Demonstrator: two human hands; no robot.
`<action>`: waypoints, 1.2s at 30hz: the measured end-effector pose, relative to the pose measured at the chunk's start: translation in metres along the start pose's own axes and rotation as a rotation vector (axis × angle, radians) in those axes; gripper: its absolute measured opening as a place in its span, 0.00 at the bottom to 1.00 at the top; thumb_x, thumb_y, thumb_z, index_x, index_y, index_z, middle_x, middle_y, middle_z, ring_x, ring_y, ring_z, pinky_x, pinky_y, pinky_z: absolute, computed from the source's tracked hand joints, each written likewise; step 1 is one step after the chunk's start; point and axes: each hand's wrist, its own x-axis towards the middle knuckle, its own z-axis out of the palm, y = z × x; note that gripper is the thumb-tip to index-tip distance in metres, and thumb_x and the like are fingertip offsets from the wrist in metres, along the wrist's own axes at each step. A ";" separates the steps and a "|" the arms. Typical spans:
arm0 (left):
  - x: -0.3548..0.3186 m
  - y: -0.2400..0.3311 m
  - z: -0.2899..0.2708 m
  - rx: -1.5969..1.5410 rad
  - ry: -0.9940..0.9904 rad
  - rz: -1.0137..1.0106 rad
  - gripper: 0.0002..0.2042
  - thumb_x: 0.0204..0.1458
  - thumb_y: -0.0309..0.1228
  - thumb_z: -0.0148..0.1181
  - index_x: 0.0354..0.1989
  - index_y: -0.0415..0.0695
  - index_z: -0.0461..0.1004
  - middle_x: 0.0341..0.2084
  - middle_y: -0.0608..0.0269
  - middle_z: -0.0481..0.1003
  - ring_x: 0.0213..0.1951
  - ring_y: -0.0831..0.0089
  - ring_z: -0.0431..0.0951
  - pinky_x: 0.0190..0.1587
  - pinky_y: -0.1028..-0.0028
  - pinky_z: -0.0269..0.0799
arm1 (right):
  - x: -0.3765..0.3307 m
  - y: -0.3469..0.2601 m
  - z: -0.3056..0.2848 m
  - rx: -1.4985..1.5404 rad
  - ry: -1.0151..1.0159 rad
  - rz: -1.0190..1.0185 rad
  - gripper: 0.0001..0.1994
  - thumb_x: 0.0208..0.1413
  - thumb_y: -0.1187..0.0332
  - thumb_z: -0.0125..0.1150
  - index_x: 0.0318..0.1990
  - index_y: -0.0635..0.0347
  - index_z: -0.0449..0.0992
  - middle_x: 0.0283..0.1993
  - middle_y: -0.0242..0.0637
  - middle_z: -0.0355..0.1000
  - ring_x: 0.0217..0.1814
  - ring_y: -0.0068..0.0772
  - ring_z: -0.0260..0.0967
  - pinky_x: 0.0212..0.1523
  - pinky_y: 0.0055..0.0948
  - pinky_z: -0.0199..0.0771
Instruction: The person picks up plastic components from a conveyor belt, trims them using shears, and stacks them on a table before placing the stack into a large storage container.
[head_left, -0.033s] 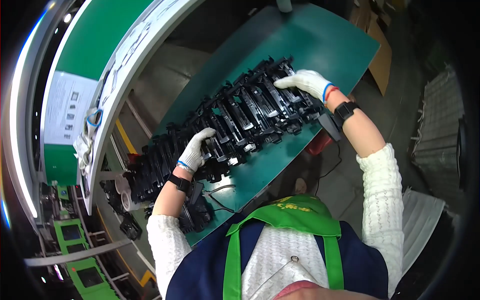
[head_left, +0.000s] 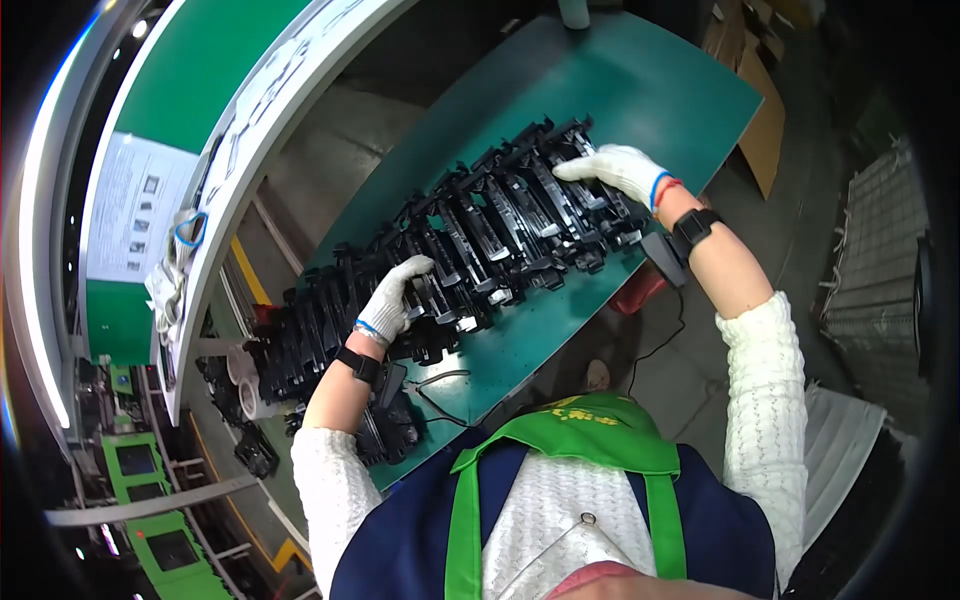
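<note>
Many black parts (head_left: 480, 240) lie in one long row on the tabletop (head_left: 640, 90) between my hands. Left hand (head_left: 392, 298) grips one near its end; right hand (head_left: 615, 170) presses flat on the far end. Row looks nearly squared up; more parts beyond my left hand wait.

Bright, even overhead light, a glaring strip lamp (head_left: 40, 250) at left, strong fisheye bending, dark vignetted corners.
</note>
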 end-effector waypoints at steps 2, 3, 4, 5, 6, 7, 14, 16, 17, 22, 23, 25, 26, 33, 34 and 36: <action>-0.017 0.004 0.006 -0.024 0.022 -0.001 0.14 0.56 0.39 0.71 0.47 0.48 0.81 0.34 0.71 0.79 0.35 0.79 0.78 0.38 0.73 0.79 | 0.007 0.001 0.008 0.064 -0.063 0.014 0.34 0.49 0.37 0.74 0.45 0.64 0.87 0.47 0.42 0.83 0.52 0.35 0.77 0.57 0.30 0.73; -0.023 0.006 0.009 -0.030 0.026 -0.008 0.15 0.56 0.39 0.72 0.48 0.48 0.80 0.35 0.70 0.79 0.36 0.78 0.78 0.38 0.73 0.79 | 0.010 0.002 0.011 0.100 -0.089 0.030 0.35 0.49 0.36 0.74 0.46 0.65 0.87 0.48 0.42 0.83 0.53 0.35 0.77 0.58 0.30 0.72; -0.027 0.007 0.014 -0.044 0.029 0.001 0.15 0.56 0.39 0.72 0.48 0.48 0.80 0.35 0.70 0.79 0.36 0.78 0.78 0.38 0.73 0.79 | 0.009 0.000 0.009 0.086 -0.094 0.022 0.35 0.49 0.36 0.74 0.46 0.65 0.87 0.48 0.42 0.83 0.53 0.35 0.77 0.58 0.30 0.72; -0.030 0.008 0.019 0.022 0.101 0.035 0.20 0.55 0.38 0.72 0.54 0.46 0.77 0.35 0.69 0.79 0.36 0.77 0.78 0.38 0.74 0.79 | 0.007 -0.002 0.008 0.093 -0.081 0.046 0.34 0.51 0.38 0.74 0.47 0.65 0.86 0.48 0.40 0.83 0.51 0.32 0.78 0.56 0.29 0.73; -0.033 0.010 0.023 0.091 0.174 0.067 0.25 0.55 0.38 0.72 0.59 0.43 0.75 0.35 0.68 0.78 0.36 0.76 0.78 0.39 0.74 0.79 | 0.005 -0.004 0.007 0.103 -0.067 0.071 0.33 0.52 0.39 0.74 0.48 0.66 0.86 0.48 0.39 0.83 0.49 0.30 0.78 0.55 0.29 0.74; -0.035 0.010 0.024 0.162 0.249 0.097 0.29 0.55 0.37 0.73 0.64 0.41 0.73 0.36 0.68 0.78 0.37 0.75 0.78 0.40 0.74 0.79 | 0.004 -0.005 0.007 0.116 -0.054 0.096 0.32 0.54 0.41 0.74 0.49 0.66 0.86 0.48 0.38 0.83 0.47 0.27 0.79 0.53 0.28 0.75; -0.078 0.013 0.077 0.387 0.282 0.695 0.50 0.52 0.36 0.75 0.78 0.32 0.50 0.60 0.48 0.72 0.59 0.59 0.76 0.65 0.67 0.70 | 0.005 0.004 0.005 0.270 -0.084 0.119 0.30 0.58 0.45 0.73 0.52 0.67 0.84 0.47 0.37 0.83 0.47 0.25 0.79 0.53 0.27 0.77; -0.088 0.017 0.094 0.275 0.178 0.703 0.52 0.51 0.36 0.75 0.79 0.31 0.46 0.66 0.45 0.69 0.64 0.56 0.73 0.70 0.64 0.66 | 0.002 0.000 0.007 0.386 -0.143 0.100 0.29 0.58 0.46 0.73 0.53 0.66 0.83 0.47 0.37 0.83 0.47 0.25 0.79 0.53 0.27 0.78; -0.085 0.021 0.097 0.325 0.194 0.601 0.52 0.51 0.36 0.75 0.79 0.32 0.46 0.67 0.43 0.67 0.66 0.55 0.71 0.71 0.63 0.65 | -0.001 -0.005 0.008 0.377 -0.140 0.073 0.29 0.58 0.47 0.73 0.53 0.66 0.83 0.47 0.36 0.83 0.47 0.24 0.80 0.53 0.27 0.78; -0.060 0.029 0.096 0.358 0.238 0.232 0.49 0.51 0.40 0.74 0.77 0.33 0.53 0.62 0.44 0.71 0.67 0.57 0.69 0.66 0.60 0.70 | -0.001 0.007 0.001 0.399 -0.183 0.020 0.33 0.56 0.43 0.73 0.55 0.65 0.84 0.53 0.38 0.82 0.53 0.26 0.79 0.58 0.25 0.75; -0.052 0.028 0.091 0.325 0.257 0.147 0.47 0.51 0.41 0.74 0.76 0.33 0.57 0.58 0.45 0.74 0.65 0.58 0.70 0.63 0.59 0.73 | 0.001 0.014 0.000 0.417 -0.218 0.017 0.35 0.55 0.40 0.72 0.56 0.65 0.84 0.56 0.40 0.82 0.56 0.28 0.78 0.61 0.25 0.72; -0.020 0.006 0.035 0.462 0.093 0.295 0.44 0.52 0.43 0.73 0.74 0.35 0.61 0.56 0.48 0.75 0.64 0.59 0.71 0.61 0.58 0.73 | 0.009 0.012 0.005 0.400 -0.225 0.024 0.35 0.54 0.39 0.72 0.56 0.64 0.84 0.56 0.40 0.82 0.57 0.28 0.78 0.62 0.25 0.72; -0.006 -0.002 0.011 0.592 -0.076 0.430 0.41 0.53 0.45 0.72 0.72 0.37 0.65 0.54 0.50 0.76 0.64 0.59 0.71 0.60 0.58 0.74 | 0.013 0.010 0.011 0.382 -0.237 0.042 0.36 0.53 0.38 0.72 0.56 0.64 0.84 0.56 0.40 0.82 0.58 0.29 0.78 0.62 0.26 0.72; -0.012 0.051 0.076 0.400 0.098 -0.102 0.16 0.59 0.44 0.68 0.52 0.52 0.79 0.45 0.67 0.77 0.51 0.67 0.73 0.53 0.57 0.71 | 0.018 0.026 0.004 0.149 -0.064 0.062 0.37 0.51 0.36 0.73 0.54 0.64 0.85 0.54 0.40 0.82 0.57 0.32 0.77 0.62 0.29 0.71; -0.005 0.054 0.067 0.503 0.068 -0.102 0.19 0.59 0.46 0.68 0.56 0.53 0.78 0.49 0.65 0.77 0.56 0.64 0.73 0.55 0.55 0.72 | 0.014 0.020 0.000 0.179 -0.064 0.063 0.36 0.51 0.39 0.75 0.53 0.65 0.84 0.50 0.39 0.83 0.53 0.31 0.78 0.60 0.28 0.73; 0.003 0.053 0.057 0.608 0.043 -0.103 0.23 0.60 0.47 0.68 0.61 0.54 0.77 0.53 0.63 0.77 0.60 0.61 0.73 0.58 0.52 0.73 | 0.006 0.010 -0.006 0.213 -0.068 0.061 0.34 0.52 0.41 0.76 0.52 0.66 0.84 0.47 0.38 0.83 0.49 0.30 0.79 0.58 0.28 0.74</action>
